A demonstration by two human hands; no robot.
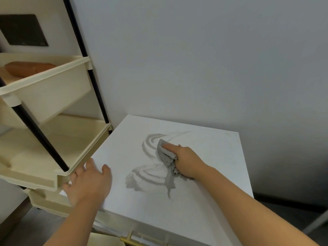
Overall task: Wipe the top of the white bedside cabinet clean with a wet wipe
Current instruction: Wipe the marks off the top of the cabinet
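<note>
The cabinet top point(204, 201) stands against the far wall point(195, 59), with a tiered cart point(53, 107) just left of it. The right hand point(186, 160) presses the wipe point(166, 157) mid-top; the left hand point(88, 185) rests on its near-left edge.

You're looking down on the white bedside cabinet point(204, 201), its flat square top set into the corner against the grey wall. The surface is matte white and mostly bare, with curved grey damp streaks point(150, 174) swirling across its middle, one band arcing toward the back and another looping nearer the front. The wet wipe point(166, 157) is grey, crumpled and bunched, pressed flat onto the top near the centre, with a wrinkled tail trailing toward the front edge. A brass handle shows on the cabinet's front below.
</note>
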